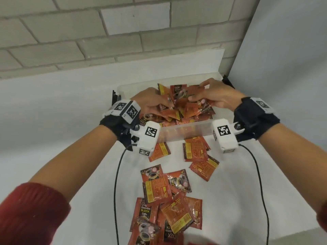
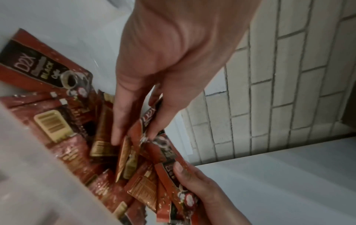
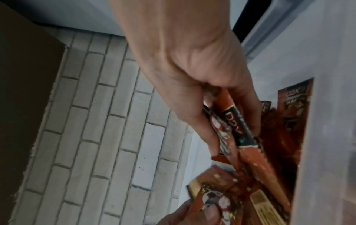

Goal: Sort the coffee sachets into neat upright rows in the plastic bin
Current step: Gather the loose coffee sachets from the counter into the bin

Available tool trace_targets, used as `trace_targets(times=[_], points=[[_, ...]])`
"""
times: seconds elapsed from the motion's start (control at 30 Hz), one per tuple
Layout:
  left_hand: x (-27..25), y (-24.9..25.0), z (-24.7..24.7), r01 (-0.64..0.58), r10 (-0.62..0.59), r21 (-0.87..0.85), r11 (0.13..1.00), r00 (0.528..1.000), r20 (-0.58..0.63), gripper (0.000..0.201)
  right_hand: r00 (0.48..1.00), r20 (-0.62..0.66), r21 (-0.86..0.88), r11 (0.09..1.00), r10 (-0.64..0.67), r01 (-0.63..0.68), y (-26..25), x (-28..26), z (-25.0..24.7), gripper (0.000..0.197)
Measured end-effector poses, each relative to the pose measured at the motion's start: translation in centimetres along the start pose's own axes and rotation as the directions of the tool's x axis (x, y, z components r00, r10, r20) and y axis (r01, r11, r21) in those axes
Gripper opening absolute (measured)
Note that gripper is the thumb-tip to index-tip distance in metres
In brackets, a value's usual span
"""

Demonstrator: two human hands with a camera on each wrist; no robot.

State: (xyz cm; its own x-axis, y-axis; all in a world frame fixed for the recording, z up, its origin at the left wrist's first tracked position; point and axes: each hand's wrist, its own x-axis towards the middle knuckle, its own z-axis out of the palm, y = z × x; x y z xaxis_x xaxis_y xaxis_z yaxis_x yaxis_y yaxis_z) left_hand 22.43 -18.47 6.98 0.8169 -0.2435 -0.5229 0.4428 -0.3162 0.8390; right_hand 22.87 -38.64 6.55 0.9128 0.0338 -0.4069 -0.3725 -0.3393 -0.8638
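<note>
red sachets (heaped in the bin) pinched by both hands, left and right.

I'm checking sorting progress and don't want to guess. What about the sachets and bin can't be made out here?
- Head view: the bin's floor and any upright rows are hidden by piled sachets and both hands.
- Head view: the loose sachets on the table are cut off by the bottom edge, so no count.
- Left wrist view: the left hand covers what lies under it.
- Right wrist view: blur hides the small print on the held sachets.
</note>
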Motion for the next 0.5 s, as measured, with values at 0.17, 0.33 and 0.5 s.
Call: trace_targets(times=[0.17,0.33,0.5], points=[[-0.5,-0.1,0.1,0.024,-0.014,0.168,0.986,0.998,-0.057,0.024,1.000,-0.016,-0.160,0.987,0.003,-0.006,1.3,1.1,-0.9,0.068],[-2.6,-0.6,-0.1,0.001,0.107,0.468,0.884,0.973,-0.203,0.072,0.980,-0.092,-0.269,0.952,-0.176,0.145,1.1,-1.5,-1.8,0.031],[-7.4,-2.6,1.0,-0.307,0.417,0.620,0.722,0.908,-0.035,0.026,0.968,0.144,-0.253,0.937,-0.208,0.239,1.4,-8.7,-1.4,0.015]])
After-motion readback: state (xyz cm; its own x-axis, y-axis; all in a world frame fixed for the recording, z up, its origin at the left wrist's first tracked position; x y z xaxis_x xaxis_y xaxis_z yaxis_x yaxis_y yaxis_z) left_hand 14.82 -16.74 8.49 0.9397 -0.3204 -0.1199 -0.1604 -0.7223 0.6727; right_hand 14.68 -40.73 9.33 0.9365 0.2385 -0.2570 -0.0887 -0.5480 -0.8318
